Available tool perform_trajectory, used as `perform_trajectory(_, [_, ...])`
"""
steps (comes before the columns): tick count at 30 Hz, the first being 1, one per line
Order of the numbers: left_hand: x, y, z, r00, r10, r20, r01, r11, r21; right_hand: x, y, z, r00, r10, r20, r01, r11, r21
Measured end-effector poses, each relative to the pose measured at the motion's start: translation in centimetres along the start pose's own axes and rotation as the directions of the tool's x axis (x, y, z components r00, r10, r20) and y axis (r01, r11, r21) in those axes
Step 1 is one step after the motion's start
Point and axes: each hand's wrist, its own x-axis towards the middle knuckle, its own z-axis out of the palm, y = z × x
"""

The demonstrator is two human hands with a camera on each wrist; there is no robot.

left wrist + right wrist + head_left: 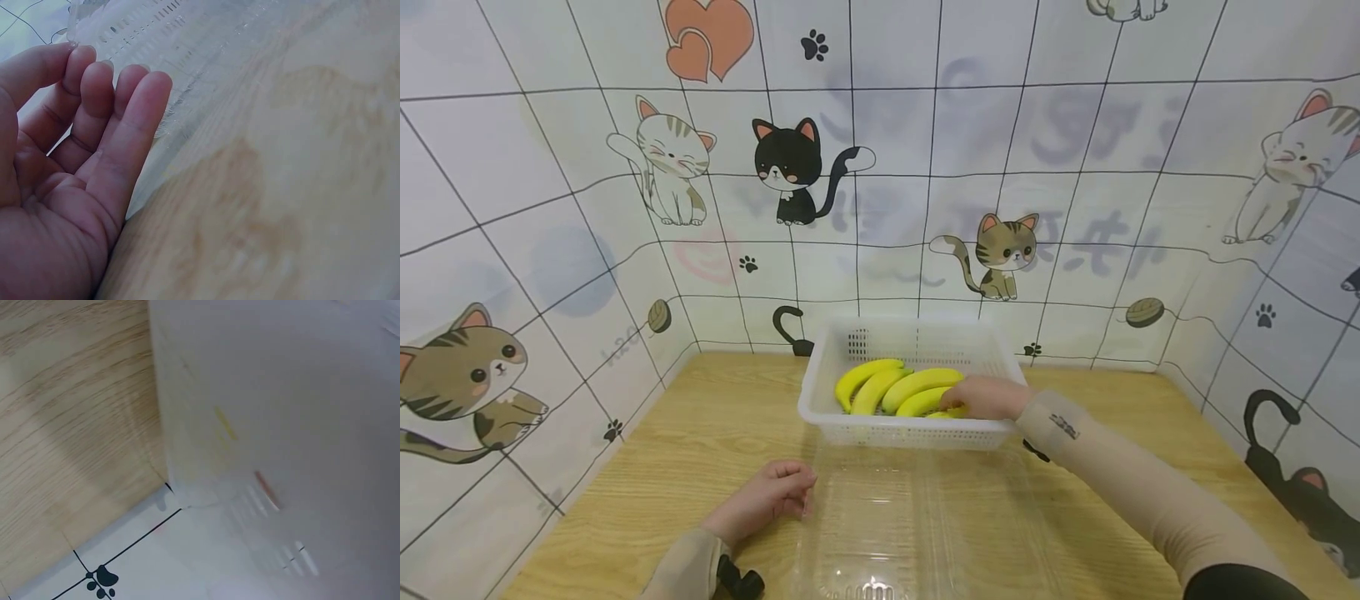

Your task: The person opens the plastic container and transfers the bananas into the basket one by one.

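Observation:
Several yellow bananas [880, 390] lie side by side in a white perforated plastic basket [910, 425]. My right hand [988, 397] reaches over the basket's right side, its fingers curled at the banana [951, 412] nearest that end; the fingertips are partly hidden. In the right wrist view the basket wall [300, 406] hides that hand. A clear plastic clamshell container [868, 508] lies spread flat in front of the basket. At its left edge, my left hand [771, 492] pinches the thin clear rim between thumb and forefinger, the other fingers loosely bent.
The wooden tabletop [722, 400] runs back to walls covered in a cat-print sheet [895, 200] with grid lines. The basket stands near the back wall. Dark straps [741, 577] show at the left wrist.

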Motion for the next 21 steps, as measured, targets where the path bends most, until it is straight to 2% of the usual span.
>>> perform_trajectory(7, [-0.23, -0.37, 0.04, 1.0, 0.003, -0.007, -0.003, 1.0, 0.001, -0.02, 0.13, 0.29, 0.999, 0.024, 0.028, -0.025, 1.0, 0.017])
perform_trajectory(13, [-0.55, -0.33, 0.11, 1.0, -0.001, -0.031, 0.002, 1.0, 0.01, 0.3, 0.14, 0.38, 0.999, 0.011, 0.043, -0.012, 1.0, 0.016])
perform_trajectory(21, [-0.13, 0.23, 0.4, 0.999, 0.018, -0.028, -0.017, 0.999, 0.036, 0.12, 0.34, 0.37, 0.998, 0.011, 0.064, -0.014, 0.999, 0.036])
